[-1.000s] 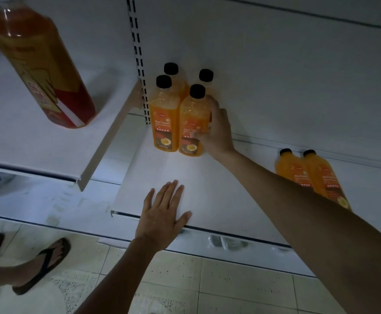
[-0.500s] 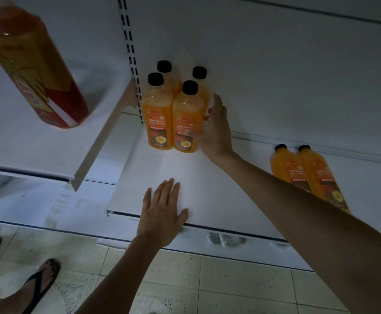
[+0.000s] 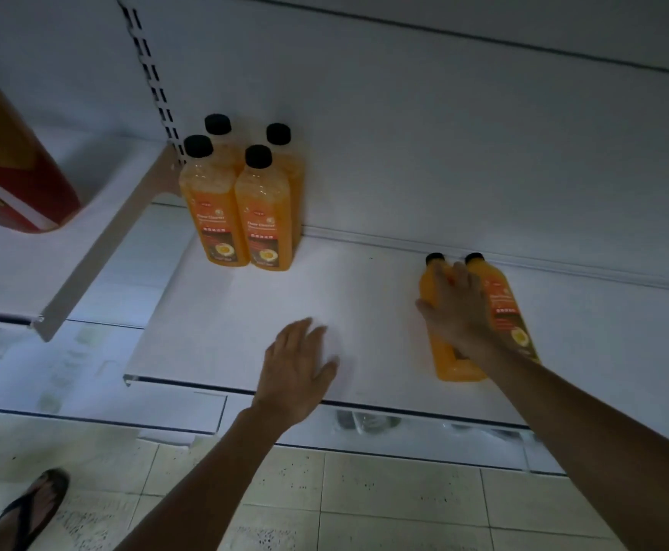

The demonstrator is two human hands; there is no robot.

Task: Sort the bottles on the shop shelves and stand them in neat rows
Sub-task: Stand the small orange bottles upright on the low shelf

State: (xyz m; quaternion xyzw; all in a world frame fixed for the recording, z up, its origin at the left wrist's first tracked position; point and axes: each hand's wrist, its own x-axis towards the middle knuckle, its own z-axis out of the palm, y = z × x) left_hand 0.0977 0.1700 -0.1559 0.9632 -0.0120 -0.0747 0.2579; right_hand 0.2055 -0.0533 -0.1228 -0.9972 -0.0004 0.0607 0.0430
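Observation:
Several orange floor-cleaner bottles with black caps (image 3: 241,216) stand in a tight block at the back left of the white shelf (image 3: 213,344). Two more of the same bottles stand side by side further right. My right hand (image 3: 458,308) wraps over the left one of that pair (image 3: 450,363), thumb on its left side, and hides most of it. The right bottle of the pair (image 3: 510,312) shows its label. My left hand (image 3: 295,367) lies flat, fingers straight, on the shelf near its front edge.
A big red and orange bottle (image 3: 11,169) stands on the neighbouring shelf at the left, whose bracket (image 3: 98,248) slopes down toward me. Tiled floor below, with a foot in a black sandal (image 3: 32,507) at the lower left.
My right hand left the block of bottles at the back left and moved right onto the left bottle of the pair. My left hand stayed flat on the shelf.

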